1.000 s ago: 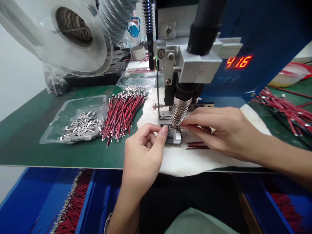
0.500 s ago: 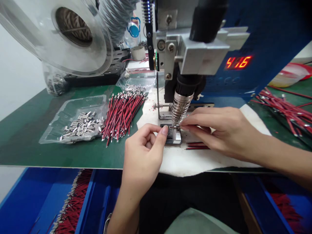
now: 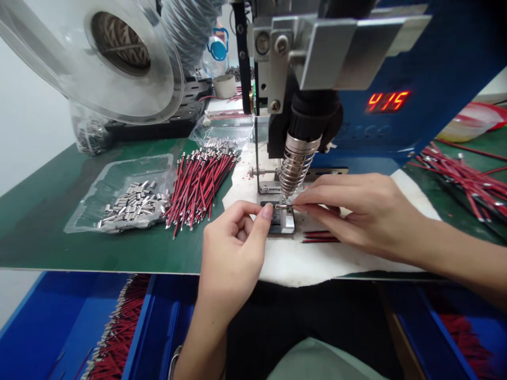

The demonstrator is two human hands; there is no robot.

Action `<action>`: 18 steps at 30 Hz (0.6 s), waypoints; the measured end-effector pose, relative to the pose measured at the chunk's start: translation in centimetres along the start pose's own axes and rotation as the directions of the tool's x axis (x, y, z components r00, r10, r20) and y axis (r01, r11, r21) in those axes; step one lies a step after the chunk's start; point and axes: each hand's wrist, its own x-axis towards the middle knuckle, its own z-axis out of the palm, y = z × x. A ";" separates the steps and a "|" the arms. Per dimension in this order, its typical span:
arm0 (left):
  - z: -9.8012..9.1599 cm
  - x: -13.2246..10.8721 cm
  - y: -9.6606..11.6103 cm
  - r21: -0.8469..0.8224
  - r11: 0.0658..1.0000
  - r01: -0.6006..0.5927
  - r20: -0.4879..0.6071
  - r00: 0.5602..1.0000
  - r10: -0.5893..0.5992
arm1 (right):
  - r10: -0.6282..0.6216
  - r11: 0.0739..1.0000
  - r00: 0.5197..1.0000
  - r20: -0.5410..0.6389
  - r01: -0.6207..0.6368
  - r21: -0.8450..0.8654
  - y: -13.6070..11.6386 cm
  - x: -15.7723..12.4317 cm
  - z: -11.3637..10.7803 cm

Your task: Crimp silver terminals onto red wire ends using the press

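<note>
My left hand (image 3: pixel 233 248) is closed in a pinch at the left side of a small metal jig (image 3: pixel 288 221). Its thumb and forefinger grip the end of a small silvery metal connector (image 3: pixel 282 206) lying across the jig. From the right, my right hand (image 3: pixel 352 211) pinches a thin wire (image 3: pixel 298 206) that meets the connector; the fingers cover most of it. Just above, the spring-wrapped tip of a soldering iron (image 3: pixel 297 163) points down at the joint, mounted on a blue soldering machine (image 3: pixel 380 134) with red digits reading 415.
Left of the jig lie a pile of red-black wires (image 3: pixel 200 184) and a plastic bag of metal connectors (image 3: pixel 134 203). Several wires (image 3: pixel 319 236) rest under my right hand. More wires (image 3: pixel 467 174) lie at right. A large clear reel (image 3: pixel 158 79) stands back left; a blue drawer (image 3: pixel 71 316) is below.
The soldering head has risen a little, lifting the iron's tip. The red display went from 416 to 415. Both hands have stayed in place.
</note>
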 end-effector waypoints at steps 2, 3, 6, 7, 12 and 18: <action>0.0 0.0 0.0 -0.002 1.000 0.001 0.003 1.000 -0.001 | -0.010 1.000 1.000 -0.010 0.010 -0.004 -0.1 0.0 -0.1; 0.0 0.0 0.0 -0.003 1.000 0.001 0.004 1.000 -0.001 | -0.013 1.000 1.000 -0.014 0.013 -0.005 -0.1 0.0 -0.1; 0.0 -0.1 0.0 -0.007 1.000 0.002 0.006 1.000 -0.002 | -0.016 1.000 0.999 -0.035 0.015 -0.013 -0.2 0.0 0.0; 0.0 -0.1 0.0 -0.007 1.000 0.001 0.005 1.000 -0.001 | -0.021 1.000 0.999 -0.048 0.020 -0.019 -0.3 0.0 0.0; 0.0 -0.1 0.0 -0.012 1.000 -0.005 0.006 1.000 0.005 | -0.046 0.998 0.993 -0.109 0.042 -0.036 -0.4 0.1 0.1; 0.0 0.0 0.1 -0.010 1.000 -0.011 -0.001 1.000 0.011 | -0.040 0.999 0.990 -0.136 0.036 -0.029 -0.7 0.1 -0.1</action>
